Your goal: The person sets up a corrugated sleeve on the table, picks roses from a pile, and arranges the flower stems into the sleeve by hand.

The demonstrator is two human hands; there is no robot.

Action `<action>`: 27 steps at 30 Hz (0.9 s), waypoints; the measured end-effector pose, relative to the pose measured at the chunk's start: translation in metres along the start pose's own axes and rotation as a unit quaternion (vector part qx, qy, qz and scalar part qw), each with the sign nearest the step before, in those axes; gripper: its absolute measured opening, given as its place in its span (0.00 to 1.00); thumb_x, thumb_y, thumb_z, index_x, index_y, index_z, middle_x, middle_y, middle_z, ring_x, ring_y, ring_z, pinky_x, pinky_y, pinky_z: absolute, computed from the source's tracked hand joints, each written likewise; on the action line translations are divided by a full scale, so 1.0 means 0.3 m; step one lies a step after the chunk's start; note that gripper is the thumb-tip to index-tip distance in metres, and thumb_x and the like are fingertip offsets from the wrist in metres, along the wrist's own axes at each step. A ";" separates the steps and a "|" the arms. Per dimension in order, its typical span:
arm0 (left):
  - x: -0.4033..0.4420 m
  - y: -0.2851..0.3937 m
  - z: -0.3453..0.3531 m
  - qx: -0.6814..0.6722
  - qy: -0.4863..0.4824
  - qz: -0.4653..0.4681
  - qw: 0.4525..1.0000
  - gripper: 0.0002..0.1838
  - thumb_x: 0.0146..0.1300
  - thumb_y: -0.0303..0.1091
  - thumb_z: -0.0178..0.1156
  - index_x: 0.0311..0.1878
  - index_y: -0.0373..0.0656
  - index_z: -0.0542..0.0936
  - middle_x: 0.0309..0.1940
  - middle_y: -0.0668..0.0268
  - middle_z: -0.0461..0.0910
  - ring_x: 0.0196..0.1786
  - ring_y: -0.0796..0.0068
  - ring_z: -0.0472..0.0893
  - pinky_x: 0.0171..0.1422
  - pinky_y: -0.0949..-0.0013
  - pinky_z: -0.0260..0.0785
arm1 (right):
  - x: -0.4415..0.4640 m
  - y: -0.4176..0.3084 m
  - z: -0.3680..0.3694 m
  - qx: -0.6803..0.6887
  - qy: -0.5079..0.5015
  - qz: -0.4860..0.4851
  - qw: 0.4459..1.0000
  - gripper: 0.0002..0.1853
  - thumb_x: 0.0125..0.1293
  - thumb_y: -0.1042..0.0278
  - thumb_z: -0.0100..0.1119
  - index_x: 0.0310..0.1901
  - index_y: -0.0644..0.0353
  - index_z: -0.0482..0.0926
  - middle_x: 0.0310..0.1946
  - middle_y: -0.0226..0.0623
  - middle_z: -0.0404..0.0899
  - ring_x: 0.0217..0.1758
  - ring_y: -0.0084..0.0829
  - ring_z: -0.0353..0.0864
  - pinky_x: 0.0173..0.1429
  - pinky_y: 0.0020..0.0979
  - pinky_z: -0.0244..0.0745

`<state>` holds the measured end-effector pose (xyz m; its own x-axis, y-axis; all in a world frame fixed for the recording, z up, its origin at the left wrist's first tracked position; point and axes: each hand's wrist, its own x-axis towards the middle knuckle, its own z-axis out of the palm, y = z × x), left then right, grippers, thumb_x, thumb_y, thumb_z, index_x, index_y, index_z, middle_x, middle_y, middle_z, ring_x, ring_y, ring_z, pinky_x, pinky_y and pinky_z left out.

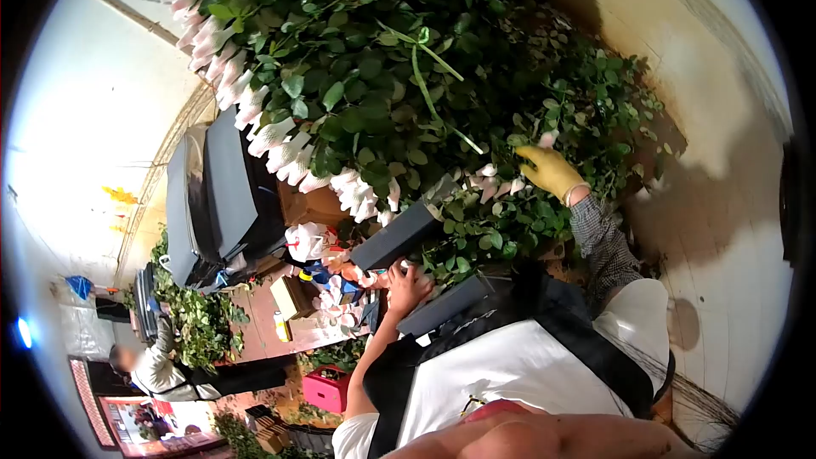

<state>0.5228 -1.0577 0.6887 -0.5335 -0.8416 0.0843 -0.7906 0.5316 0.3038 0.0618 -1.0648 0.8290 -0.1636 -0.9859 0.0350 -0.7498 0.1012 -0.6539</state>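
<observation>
My left hand [409,291], bare, is at the table between two dark grey padded blocks. Its fingers curl around a pale rose head [407,266], partly hidden by them. One block [395,236] lies beyond that hand, the other block [449,304] nearer my body. My right hand [551,172], in a yellow glove, reaches over leafy rose stems [531,234], fingers stretched out. A pink rose [548,139] shows just beside it, and several pale roses [491,184] lie by its fingertips. Whether the glove touches a stem is hard to make out.
A large pile of roses [357,59] with pale sleeved heads fills the far side. A black bin-like container [223,195] stands to the left. Petals and small items cover the table [319,336]. Beyond are a pink crate [325,391] and another person [170,371] beside greenery.
</observation>
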 end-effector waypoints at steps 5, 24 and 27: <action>-0.004 0.004 -0.016 -0.006 0.005 0.007 1.000 0.37 0.46 0.46 0.75 0.60 0.46 0.74 0.63 0.45 0.65 0.63 0.40 0.65 0.66 0.43 0.61 | 0.333 -0.610 -0.246 0.002 0.196 -0.380 0.904 0.25 0.68 0.68 0.60 0.67 0.53 0.72 0.65 0.40 0.74 0.68 0.41 0.73 0.72 0.40 0.67; -0.022 0.006 -0.007 -0.026 0.018 -0.020 0.999 0.36 0.48 0.49 0.75 0.60 0.47 0.75 0.64 0.48 0.66 0.66 0.43 0.66 0.66 0.43 0.63 | 0.929 -1.120 -0.477 -0.011 0.428 -0.482 0.765 0.13 0.60 0.70 0.64 0.47 0.48 0.85 0.38 0.33 0.85 0.40 0.35 0.84 0.45 0.37 0.80; -0.016 -0.004 -0.005 0.013 0.022 0.000 1.000 0.35 0.48 0.50 0.74 0.58 0.46 0.75 0.63 0.47 0.67 0.65 0.42 0.67 0.66 0.44 0.62 | 0.817 -1.054 -0.480 -0.089 0.415 -0.647 0.634 0.10 0.65 0.67 0.60 0.47 0.51 0.84 0.36 0.32 0.85 0.35 0.34 0.81 0.44 0.37 0.79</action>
<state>0.5269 -1.0545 0.6895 -0.5209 -0.8443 0.1260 -0.7978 0.5340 0.2799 0.1665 -1.3192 1.1531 0.4357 0.1421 0.8888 -0.6489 -0.6347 0.4196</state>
